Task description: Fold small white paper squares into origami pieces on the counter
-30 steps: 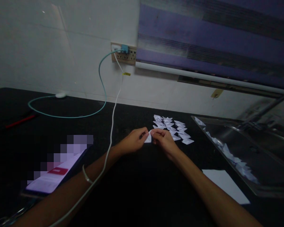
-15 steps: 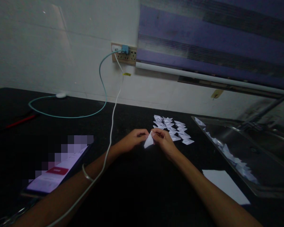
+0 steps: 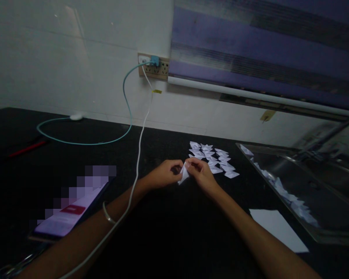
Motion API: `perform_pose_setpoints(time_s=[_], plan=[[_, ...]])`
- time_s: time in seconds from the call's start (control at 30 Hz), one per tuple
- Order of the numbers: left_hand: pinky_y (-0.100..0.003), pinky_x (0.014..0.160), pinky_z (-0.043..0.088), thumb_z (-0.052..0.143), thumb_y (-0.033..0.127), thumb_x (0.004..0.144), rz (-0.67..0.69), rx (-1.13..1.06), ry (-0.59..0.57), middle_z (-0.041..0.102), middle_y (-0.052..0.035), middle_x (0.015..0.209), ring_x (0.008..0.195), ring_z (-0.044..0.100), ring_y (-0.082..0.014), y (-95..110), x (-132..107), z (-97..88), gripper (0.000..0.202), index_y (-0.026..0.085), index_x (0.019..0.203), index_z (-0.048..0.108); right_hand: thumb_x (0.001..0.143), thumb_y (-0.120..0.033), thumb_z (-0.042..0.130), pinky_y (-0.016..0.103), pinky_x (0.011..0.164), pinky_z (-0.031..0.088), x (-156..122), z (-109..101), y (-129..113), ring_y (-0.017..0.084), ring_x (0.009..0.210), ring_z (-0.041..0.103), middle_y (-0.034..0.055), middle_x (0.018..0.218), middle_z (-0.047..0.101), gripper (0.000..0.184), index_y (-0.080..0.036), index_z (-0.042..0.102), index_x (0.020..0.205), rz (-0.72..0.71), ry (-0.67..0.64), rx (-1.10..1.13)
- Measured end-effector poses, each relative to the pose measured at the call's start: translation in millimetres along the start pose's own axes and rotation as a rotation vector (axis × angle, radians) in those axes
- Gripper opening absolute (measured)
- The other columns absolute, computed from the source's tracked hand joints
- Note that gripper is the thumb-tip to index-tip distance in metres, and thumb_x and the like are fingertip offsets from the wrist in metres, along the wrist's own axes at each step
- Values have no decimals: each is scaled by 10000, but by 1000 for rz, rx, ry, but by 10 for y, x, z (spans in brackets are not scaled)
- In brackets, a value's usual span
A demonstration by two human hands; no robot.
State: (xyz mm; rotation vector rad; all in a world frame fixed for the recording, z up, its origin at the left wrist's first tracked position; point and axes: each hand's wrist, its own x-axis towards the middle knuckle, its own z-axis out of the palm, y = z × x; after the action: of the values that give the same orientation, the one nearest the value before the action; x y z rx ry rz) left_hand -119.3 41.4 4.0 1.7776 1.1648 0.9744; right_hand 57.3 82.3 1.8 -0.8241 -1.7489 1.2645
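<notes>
Between my two hands is a small piece of folded white paper, roughly triangular, held above the dark counter. My right hand pinches its upper right side between thumb and fingers. On its left edge, the thumb and fingers of my left hand close around the paper in a loose ring. Just beyond my right hand, several folded white paper boats stand in rows on the counter. A bracelet sits on my left wrist, and a white cable passes over that forearm.
A stack of white paper sheets lies right of my right forearm. More folded paper pieces line the rim of a metal sink. At left are a lit phone and a teal cable; a white cable hangs from the outlet.
My left hand has shifted its fingers, the thumb moving down along the folded paper's left edge. The paper's visible face has turned and looks narrower. My right hand keeps its pinch.
</notes>
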Motion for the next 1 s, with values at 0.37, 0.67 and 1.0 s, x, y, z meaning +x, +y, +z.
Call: perform_pose_setpoints(time_s=[0.37,0.67,1.0], plan=[[-249,633,379,499,234,870,63,183,45,630,-1,746,679,539,-135,-30,5,1,173,155,786,628,819,-371,719,280,600,456,-91,87,-42,162,714,569,20,848,593,273,-211,617,1015,-165,143,-410],[-256,618,386,567,421,919,-33,219,186,633,-12,758,681,561,-143,-31,-5,35,270,166,860,634,841,-190,586,291,627,479,-109,65,-80,164,691,596,43,860,638,115,-202,604,955,-262,194,-575],[-694,1045,335,448,689,897,-245,835,248,520,-223,1446,1368,393,-472,285,-158,9,670,181,1308,595,837,-186,552,287,610,436,-62,46,-11,172,649,597,18,734,650,144,-201,680,900,-172,211,-560]])
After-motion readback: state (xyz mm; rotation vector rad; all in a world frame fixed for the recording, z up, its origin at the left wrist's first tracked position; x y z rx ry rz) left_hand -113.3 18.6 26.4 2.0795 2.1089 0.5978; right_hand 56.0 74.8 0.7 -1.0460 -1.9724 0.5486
